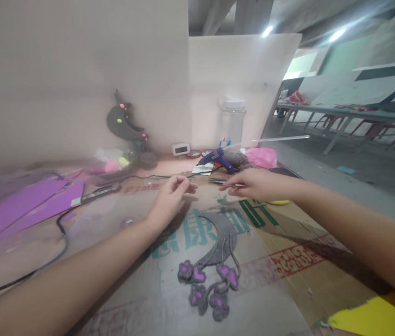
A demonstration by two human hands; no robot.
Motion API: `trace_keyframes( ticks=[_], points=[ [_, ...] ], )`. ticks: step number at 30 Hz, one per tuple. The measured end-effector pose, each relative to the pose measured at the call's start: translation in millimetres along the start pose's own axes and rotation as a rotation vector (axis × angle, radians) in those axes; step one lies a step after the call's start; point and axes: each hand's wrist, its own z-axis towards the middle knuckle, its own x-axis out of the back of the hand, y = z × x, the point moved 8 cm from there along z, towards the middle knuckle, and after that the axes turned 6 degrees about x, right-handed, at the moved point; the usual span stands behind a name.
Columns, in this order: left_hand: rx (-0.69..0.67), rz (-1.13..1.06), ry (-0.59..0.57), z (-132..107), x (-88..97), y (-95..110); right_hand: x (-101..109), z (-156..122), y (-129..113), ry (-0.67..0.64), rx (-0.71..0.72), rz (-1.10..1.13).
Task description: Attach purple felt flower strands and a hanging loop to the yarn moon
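Observation:
My left hand (172, 196) hovers over the cardboard sheet (288, 261), fingers curled in a loose pinch with nothing visible in them. My right hand (253, 184) reaches in from the right and holds a thin pale stick between its fingers, close to small scissors (216, 180). A blue hot glue gun (218, 160) lies just beyond both hands. Nearer to me on the cardboard lies a grey glitter crescent (214, 266) with purple and grey flower shapes hanging from it.
Purple foam sheets (18, 207) lie at the left, with a black cable (57, 233) curving past them. A dark crescent ornament (127, 123), a small clock (181, 149), a plastic jar (232, 121) and a pink bag (262, 157) stand along the back. Yellow foam (372, 319) at front right.

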Motion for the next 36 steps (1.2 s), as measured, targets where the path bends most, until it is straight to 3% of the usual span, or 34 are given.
trace_keyframes(
  ticks=[3, 6, 10, 15, 19, 24, 25, 28, 32, 34, 36],
  points=[
    [-0.037, 0.039, -0.094, -6.6, -9.6, 0.5, 17.1, -7.0, 3.9, 0.013, -0.027, -0.110],
    [-0.108, 0.176, -0.231, -20.6, -24.1, 5.9, 20.7, -9.0, 4.5, 0.076, -0.091, -0.005],
    [-0.224, 0.413, -0.428, -39.9, -42.6, 13.2, -2.0, -2.8, -16.1, 0.029, 0.040, 0.278],
    [-0.364, 0.745, -0.448, -42.6, -46.9, 18.2, -34.6, 1.9, -24.9, -0.062, 0.102, 0.301],
    [-0.376, 0.820, -0.383, -35.5, -42.3, 16.8, -37.2, -1.5, -23.9, -0.237, 0.097, 0.328],
    [-0.362, 0.864, -0.345, -32.8, -38.7, 13.1, -31.2, -37.5, -6.7, -0.745, -0.135, 0.505],
    [-0.380, 0.858, -0.328, -33.8, -38.1, 15.2, -28.3, -43.7, -4.0, -0.788, -0.164, 0.555],
    [-0.433, 0.785, -0.323, -39.5, -39.1, 22.9, -22.3, -45.6, 2.3, -0.726, -0.184, 0.689],
    [-0.373, 0.675, -0.384, -39.4, -41.9, 22.1, -22.6, -23.8, -0.8, -0.445, -0.071, 0.771],
    [-0.337, 0.661, -0.322, -33.1, -36.4, 20.1, -23.2, -14.1, -5.8, -0.314, -0.003, 0.724],
    [-0.290, 0.619, -0.245, -25.9, -28.2, 17.0, -27.9, -10.2, -11.4, -0.281, 0.032, 0.656]
  ],
)
